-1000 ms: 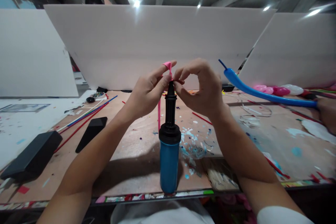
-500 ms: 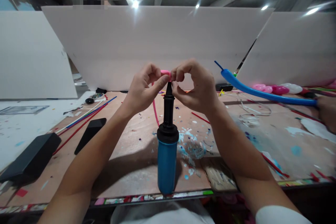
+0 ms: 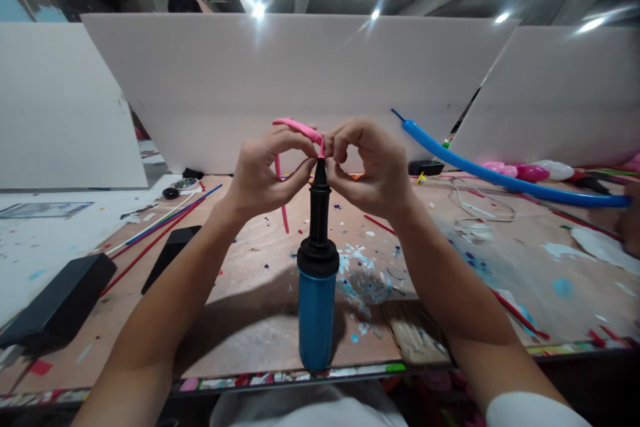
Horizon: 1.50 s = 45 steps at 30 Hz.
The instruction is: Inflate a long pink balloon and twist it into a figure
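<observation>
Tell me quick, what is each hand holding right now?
Left hand: closed, pinching the pink balloon.
Right hand: closed, pinching that balloon onto the pump.

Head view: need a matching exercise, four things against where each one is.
Things:
1. thin pink rubber balloon
2. blue cylindrical pump with black nozzle
3. long blue inflated balloon
4. flat black rectangular case

Places:
A. lying at the far left of the wooden table
B. pinched between left hand and right hand
C. slanting in the air on the right
D. upright, centre front

Pairs: 1-B, 2-D, 3-C, 4-A
</observation>
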### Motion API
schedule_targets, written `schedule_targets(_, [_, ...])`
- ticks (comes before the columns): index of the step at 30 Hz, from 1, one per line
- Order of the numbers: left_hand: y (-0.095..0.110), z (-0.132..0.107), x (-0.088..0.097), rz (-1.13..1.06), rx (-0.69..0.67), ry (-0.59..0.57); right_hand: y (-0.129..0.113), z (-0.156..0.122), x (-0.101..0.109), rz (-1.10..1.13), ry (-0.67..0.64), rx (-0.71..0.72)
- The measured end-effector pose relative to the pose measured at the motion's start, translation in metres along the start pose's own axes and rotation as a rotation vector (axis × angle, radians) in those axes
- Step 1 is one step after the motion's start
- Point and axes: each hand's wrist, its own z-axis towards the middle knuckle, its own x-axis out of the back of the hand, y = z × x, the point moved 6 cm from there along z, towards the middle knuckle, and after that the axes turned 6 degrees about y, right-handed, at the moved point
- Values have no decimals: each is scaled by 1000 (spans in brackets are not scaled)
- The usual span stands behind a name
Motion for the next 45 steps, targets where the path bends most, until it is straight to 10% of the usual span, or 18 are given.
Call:
schedule_targets(38, [35, -4, 7, 240, -106, -304, -63, -8, 17, -214, -142, 325])
schedule_targets(45, [-1, -7, -6, -232, 312, -323, -38, -7, 12, -216, -128, 263])
